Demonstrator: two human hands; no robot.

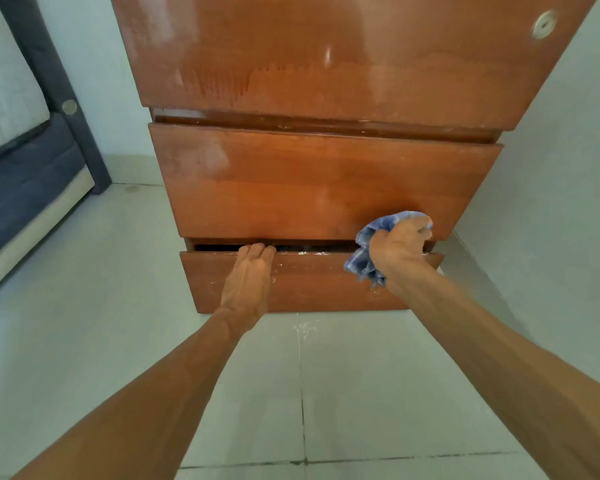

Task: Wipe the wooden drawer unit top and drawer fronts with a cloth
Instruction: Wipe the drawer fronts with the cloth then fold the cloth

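Observation:
A brown wooden drawer unit [326,181] stands against the wall, seen from above and in front. Its top front panel carries pale streaks and a round metal lock. My right hand [400,244] is closed around a crumpled blue cloth [362,258] and presses it at the right end of the middle drawer's lower edge. My left hand [248,282] lies flat on the bottom drawer front [312,289], its fingertips hooked over the top edge. That bottom drawer stands slightly pulled out, leaving a dark gap above it.
Pale tiled floor [378,393] spreads in front of the unit. A dark blue bed frame with a light mattress [18,150] stands at the left. A pale wall [561,168] runs close along the unit's right side.

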